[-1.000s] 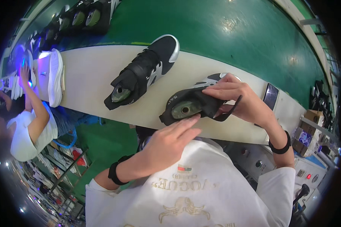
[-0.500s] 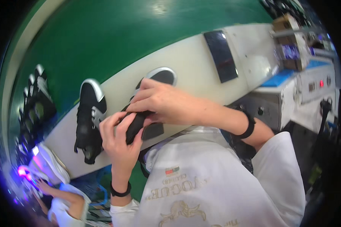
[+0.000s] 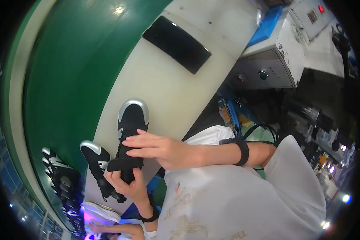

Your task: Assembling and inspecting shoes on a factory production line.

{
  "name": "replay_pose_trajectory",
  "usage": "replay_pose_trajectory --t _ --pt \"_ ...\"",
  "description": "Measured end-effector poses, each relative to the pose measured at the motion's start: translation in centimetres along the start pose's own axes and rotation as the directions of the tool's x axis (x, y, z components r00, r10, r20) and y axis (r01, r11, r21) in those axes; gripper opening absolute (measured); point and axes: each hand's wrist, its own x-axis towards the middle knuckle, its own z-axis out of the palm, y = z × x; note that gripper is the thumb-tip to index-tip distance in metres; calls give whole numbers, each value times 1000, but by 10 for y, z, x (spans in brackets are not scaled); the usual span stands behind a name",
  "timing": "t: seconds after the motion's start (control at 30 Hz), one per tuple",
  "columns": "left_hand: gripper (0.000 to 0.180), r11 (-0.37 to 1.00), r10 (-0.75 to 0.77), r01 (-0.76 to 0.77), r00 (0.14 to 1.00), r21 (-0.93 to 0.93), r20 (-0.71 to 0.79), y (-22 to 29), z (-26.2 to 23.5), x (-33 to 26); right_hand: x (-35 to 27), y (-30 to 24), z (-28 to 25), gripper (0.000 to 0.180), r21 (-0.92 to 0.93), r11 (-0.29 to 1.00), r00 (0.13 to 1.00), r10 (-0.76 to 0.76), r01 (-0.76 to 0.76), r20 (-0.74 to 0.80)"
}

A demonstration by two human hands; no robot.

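Note:
A black shoe [image 3: 133,119] with a silver toe cap lies on the pale bench, its toe pointing away from me. My left hand [image 3: 128,187] grips it around the ankle end, thumb and fingers on either side. Across the opening stands a black flap [image 3: 125,164], touching my left fingers; I cannot tell whether it is a strap or the tongue. My right hand [image 3: 162,150] rests over the shoe's middle with its fingers stretched out and apart. Left of it lies a matching black shoe [image 3: 95,158] with a silver toe.
A dark phone [image 3: 177,44] lies farther up the bench [image 3: 164,96]. On the right stands a white machine box [image 3: 268,66] with knobs and a blue pad [image 3: 266,26]. Several black shoes [image 3: 62,176] line the far left. A co-worker's arm [image 3: 118,229] shows at the lower edge.
The view has turned, shifting the phone and machine leftward. My right hand has loosened from its pinch and spread its fingers over the shoe. The black flap now stands clearly across the opening.

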Motion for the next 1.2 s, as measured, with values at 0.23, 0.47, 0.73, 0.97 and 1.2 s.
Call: replay_pose_trajectory --t 0.23,0.47,0.73,0.97,1.2 --pt "27 999 44 -44 999 -1 -15 -4 0 6 -11 -3 3 54 -81 997 997 -14 7 -80" --pt "26 996 77 -77 997 55 -2 -20 1 8 -26 -18 -96 34 -654 756 854 -318 -35 -413" --pt "37 998 -32 32 999 48 8 -45 -9 -9 -61 -56 -292 25 -737 524 203 -739 -427 -643" --pt "39 997 -48 48 999 62 -5 -30 -3 -5 -57 -53 -308 22 -290 899 62 -285 -327 -956" --pt "37 993 -105 104 994 49 11 -23 -4 -1 -56 -59 -317 22 -167 936 92 -145 -310 -985"
